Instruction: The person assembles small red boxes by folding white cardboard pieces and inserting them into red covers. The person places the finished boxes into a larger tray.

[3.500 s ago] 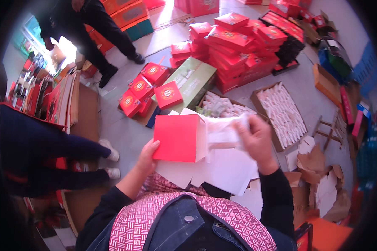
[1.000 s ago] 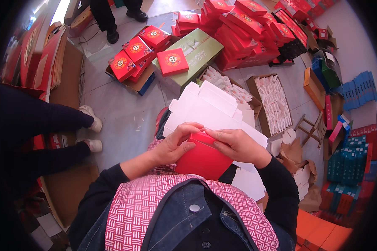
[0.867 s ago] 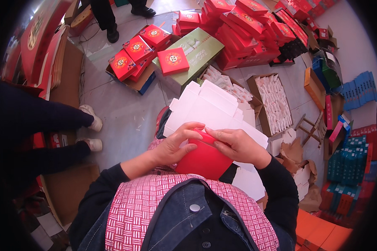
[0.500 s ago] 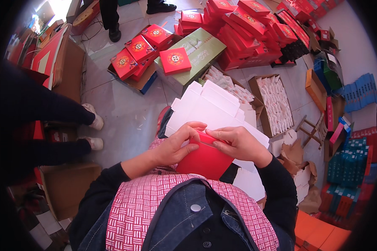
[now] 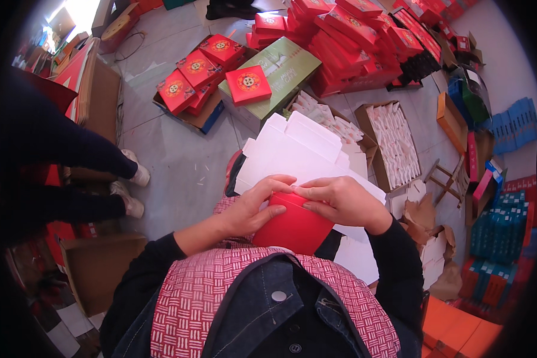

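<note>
Left hand [image 5: 244,209] and right hand [image 5: 340,200] meet at the far edge of a red box [image 5: 295,230], both pinching it: fingers over the edge, thumbs on the near face. Fingertips almost touch at the middle; the fold beneath them is covered, so I cannot tell whether it is fully closed. Box sits over the lap, its near end close to the patterned apron [image 5: 191,298]; the body probably acts as a backstop, letting both hands press from the far side. Spread thumbs likely keep the face from bowing. White card sheets [image 5: 289,149] with cut tabs lie flat just beyond and partly under the hands, apparently making the lap a broader support. Past them on the floor, an open carton [image 5: 364,122] holds wrapped packets [image 5: 397,149] in close rows, an arrangement that presumably keeps them orderly and easy to lift out. A green box [image 5: 292,65] beside a second group of packets [image 5: 325,116] bears one small red box [image 5: 248,85]; more are heaped behind, seemingly to save floor space.
</note>
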`<state>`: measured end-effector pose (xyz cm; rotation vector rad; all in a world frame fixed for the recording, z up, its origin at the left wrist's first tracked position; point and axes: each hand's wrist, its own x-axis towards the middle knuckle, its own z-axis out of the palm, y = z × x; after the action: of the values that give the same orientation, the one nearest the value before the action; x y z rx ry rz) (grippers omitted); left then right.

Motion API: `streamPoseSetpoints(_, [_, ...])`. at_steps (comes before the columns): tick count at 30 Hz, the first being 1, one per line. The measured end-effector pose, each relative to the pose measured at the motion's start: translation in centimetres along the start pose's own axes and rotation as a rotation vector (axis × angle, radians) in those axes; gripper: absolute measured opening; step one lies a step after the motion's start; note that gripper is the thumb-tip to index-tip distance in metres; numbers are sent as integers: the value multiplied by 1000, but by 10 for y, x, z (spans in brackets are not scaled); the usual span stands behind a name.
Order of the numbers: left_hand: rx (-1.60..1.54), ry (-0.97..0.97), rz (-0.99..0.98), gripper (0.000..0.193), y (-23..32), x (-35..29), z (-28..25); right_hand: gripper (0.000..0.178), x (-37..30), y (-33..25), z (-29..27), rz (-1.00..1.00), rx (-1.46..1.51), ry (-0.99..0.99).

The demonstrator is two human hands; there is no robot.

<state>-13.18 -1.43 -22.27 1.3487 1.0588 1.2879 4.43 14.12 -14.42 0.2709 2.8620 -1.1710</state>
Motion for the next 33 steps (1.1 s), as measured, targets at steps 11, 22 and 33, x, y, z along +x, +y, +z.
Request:
streamPoseSetpoints(11, [49,59,-65,30,2,-3,-1,24,-67,22,64,420,928,693])
streamPoseSetpoints(22, [52,127,-47,23,-9,-7,12,11,-59,1,123,347,416,1182])
streamPoseSetpoints(33, [85,181,-78,12,-4,-3,19,10,-63,3,118,216,675,999])
